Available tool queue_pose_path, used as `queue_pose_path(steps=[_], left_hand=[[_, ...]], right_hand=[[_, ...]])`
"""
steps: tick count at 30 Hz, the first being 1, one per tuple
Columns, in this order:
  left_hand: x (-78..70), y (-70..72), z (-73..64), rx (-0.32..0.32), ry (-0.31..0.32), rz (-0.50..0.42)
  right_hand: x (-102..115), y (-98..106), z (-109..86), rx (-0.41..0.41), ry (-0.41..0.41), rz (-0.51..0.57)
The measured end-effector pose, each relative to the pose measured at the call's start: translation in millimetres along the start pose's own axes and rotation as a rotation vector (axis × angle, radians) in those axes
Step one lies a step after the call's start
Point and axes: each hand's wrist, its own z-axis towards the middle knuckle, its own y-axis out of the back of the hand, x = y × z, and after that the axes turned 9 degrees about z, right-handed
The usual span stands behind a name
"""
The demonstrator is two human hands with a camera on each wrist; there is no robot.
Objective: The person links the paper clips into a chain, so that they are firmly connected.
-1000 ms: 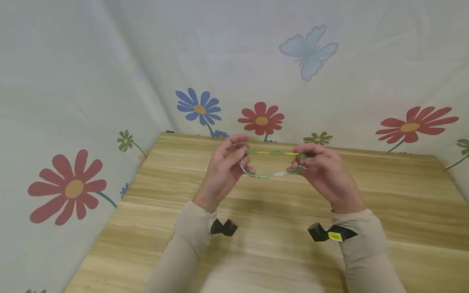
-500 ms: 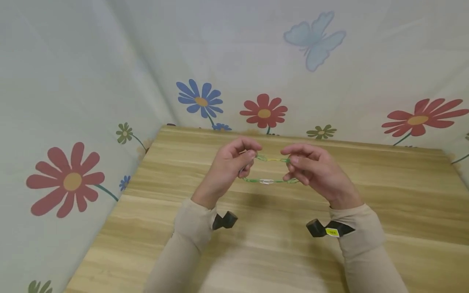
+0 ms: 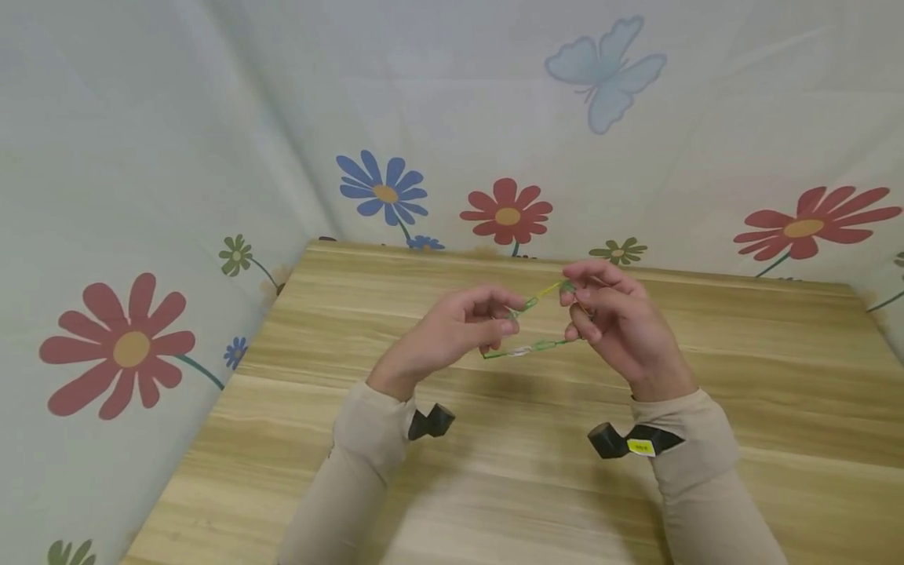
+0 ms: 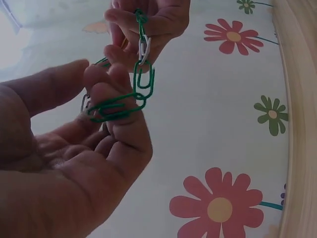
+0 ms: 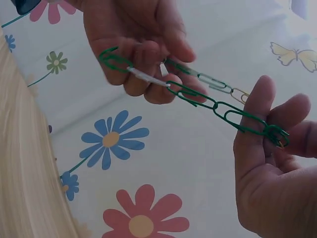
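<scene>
A chain of linked paper clips [image 3: 521,351] hangs as a loop between both hands above the table, in green, white and yellow. My left hand [image 3: 455,329] pinches it at its left end between thumb and fingers. Over on the right side, my right hand [image 3: 621,329] grips the loop, with the yellow clip stretching from its raised fingers toward the left hand. In the left wrist view, green paper clips [image 4: 142,95] run across the left fingers. Seen from the right wrist, the chain's near strand [image 5: 215,105] slants across the right fingers. Parts inside the hands are hidden.
A wood-grain table [image 3: 508,486] lies beneath the hands. White sheeting [image 3: 452,94] printed with flowers and a butterfly rises behind the table and on its left. Black wrist mounts [image 3: 432,422] sit on both beige sleeves.
The left hand has moved to the right and its fingers have turned forward along the chain. The right hand's fingers have risen slightly, so the loop now slants up toward the right.
</scene>
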Motion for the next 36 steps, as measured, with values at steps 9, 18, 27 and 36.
queue_pose_path(steps=[9, 18, 27, 36], left_hand=[[6.4, 5.6, -0.4, -0.002, 0.042, 0.044], [7.4, 14.4, -6.2, -0.232, -0.021, -0.044], [6.6, 15.6, -5.4, -0.296, -0.084, -0.060], [10.6, 14.5, 1.5, -0.318, -0.022, 0.028]], right_hand=[[9, 6, 1.4, -0.081, 0.039, 0.010], [11, -2, -1.5, -0.344, 0.072, -0.767], [13, -3, -0.8, -0.371, -0.042, -0.800], [23, -2, -4.6, -0.338, -0.096, -0.779]])
